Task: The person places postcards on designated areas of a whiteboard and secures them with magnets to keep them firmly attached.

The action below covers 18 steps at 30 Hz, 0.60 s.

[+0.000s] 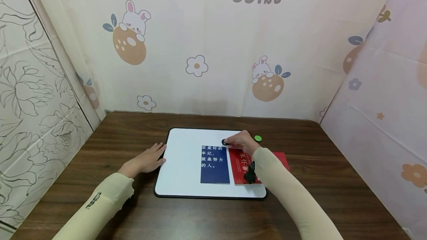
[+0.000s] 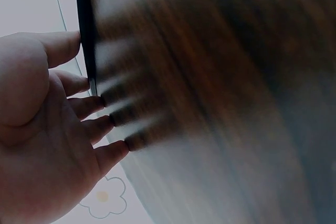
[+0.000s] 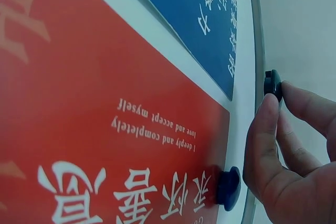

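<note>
A whiteboard (image 1: 181, 162) with a black rim lies on the table. My left hand (image 1: 149, 160) rests beside it, fingers spread and fingertips touching its left rim, as the left wrist view also shows. My right hand (image 1: 243, 142) pinches a small round black magnet (image 3: 272, 85) between thumb and fingers, above the board near its far edge. Just below that magnet lies a dark blue card (image 1: 215, 171) with white writing. To its right is a red card (image 1: 238, 173), partly hidden by my right arm; a dark blue round magnet (image 3: 229, 188) sits at its edge.
A green round magnet (image 1: 258, 138) lies on the table beyond the board's far right corner. Another piece of red (image 1: 282, 158) shows to the right of my right sleeve. Patterned curtains (image 1: 200, 92) border the dark wooden table (image 1: 300, 151).
</note>
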Tool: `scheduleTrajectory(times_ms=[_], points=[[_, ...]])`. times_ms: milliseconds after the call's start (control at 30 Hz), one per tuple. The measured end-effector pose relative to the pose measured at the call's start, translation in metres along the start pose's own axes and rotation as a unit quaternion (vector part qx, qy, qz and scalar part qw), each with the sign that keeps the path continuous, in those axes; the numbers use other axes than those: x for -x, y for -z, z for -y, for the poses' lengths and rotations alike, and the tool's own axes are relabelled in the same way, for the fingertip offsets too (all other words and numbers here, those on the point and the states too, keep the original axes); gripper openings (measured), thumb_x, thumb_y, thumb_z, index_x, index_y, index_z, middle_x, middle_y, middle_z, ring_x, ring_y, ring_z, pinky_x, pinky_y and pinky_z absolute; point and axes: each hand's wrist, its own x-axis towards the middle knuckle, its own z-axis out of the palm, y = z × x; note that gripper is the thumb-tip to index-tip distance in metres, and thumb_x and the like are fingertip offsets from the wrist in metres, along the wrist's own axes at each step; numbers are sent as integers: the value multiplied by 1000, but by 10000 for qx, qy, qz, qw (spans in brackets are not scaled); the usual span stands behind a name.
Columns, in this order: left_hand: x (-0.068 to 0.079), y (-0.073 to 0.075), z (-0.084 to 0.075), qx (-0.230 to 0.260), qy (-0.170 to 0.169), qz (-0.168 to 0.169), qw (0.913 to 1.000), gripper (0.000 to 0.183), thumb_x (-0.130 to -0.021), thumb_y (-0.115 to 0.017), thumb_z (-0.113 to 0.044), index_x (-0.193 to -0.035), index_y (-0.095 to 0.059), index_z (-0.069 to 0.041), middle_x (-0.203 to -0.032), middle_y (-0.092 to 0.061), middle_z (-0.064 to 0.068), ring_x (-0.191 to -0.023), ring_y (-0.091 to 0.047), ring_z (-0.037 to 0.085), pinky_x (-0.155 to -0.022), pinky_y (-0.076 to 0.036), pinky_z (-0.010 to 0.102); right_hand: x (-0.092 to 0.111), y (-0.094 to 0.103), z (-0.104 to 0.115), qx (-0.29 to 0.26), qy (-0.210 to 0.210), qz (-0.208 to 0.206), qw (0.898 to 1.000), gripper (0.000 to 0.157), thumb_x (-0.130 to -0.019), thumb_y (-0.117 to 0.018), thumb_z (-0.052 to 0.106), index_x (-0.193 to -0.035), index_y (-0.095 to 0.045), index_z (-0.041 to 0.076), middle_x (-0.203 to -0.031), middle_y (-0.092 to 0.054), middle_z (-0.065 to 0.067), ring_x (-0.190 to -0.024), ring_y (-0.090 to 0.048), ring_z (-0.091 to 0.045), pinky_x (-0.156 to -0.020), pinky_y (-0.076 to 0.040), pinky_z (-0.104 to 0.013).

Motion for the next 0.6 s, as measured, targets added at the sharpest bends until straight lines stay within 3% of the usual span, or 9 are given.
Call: scheduleTrajectory(times_ms=[300, 600], points=[[1, 1, -1, -35, -21, -5, 10000, 59, -101, -47, -22, -147, -25, 8, -151, -20, 30, -140, -13, 46, -108, -17, 60, -1, -10, 0, 110, -85, -36, 9999, 32, -82, -77, 11, -108, -68, -4, -92, -69, -15, -70, -68, -19, -71, -55, -25], [0, -1, 2, 1, -96, -26, 10000, 60, -101, -46, -24, -147, -24, 8, -151, -18, 31, -139, -12, 47, -108, -16, 61, -3, -18, -1, -54, -42, 201, 9998, 29, -83, -75, 11, -106, -69, -5, -91, -69, -16, -68, -68, -18, -71, -55, -27]])
